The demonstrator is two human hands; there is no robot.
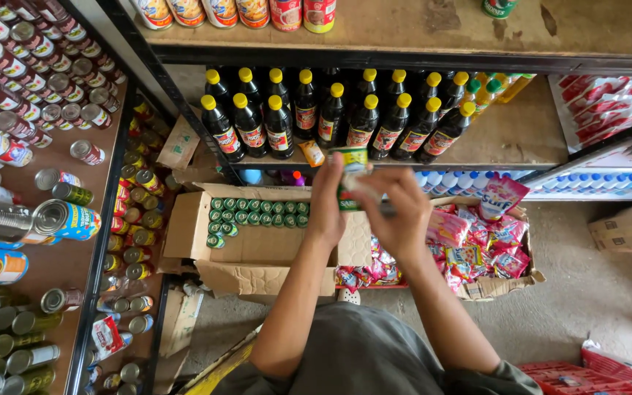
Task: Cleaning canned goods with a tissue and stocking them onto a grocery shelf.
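Both of my hands are raised in front of the shelves and hold one small green and yellow packet point(352, 170). My left hand point(327, 199) grips its left side, and my right hand point(398, 206) pinches its right side and lower end. Below them an open cardboard box point(257, 249) sits on the floor with rows of green-capped bottles point(256, 213) along its far side. Dark bottles with yellow caps point(330, 113) stand in rows on the shelf right behind the packet.
A shelf unit at the left carries many tins point(23, 146), some lying down. A second box point(488, 241) at the right holds pink and yellow sachets. White-capped bottles point(462, 181) line a low shelf. A cardboard box point(630, 228) sits at the far right on the concrete floor.
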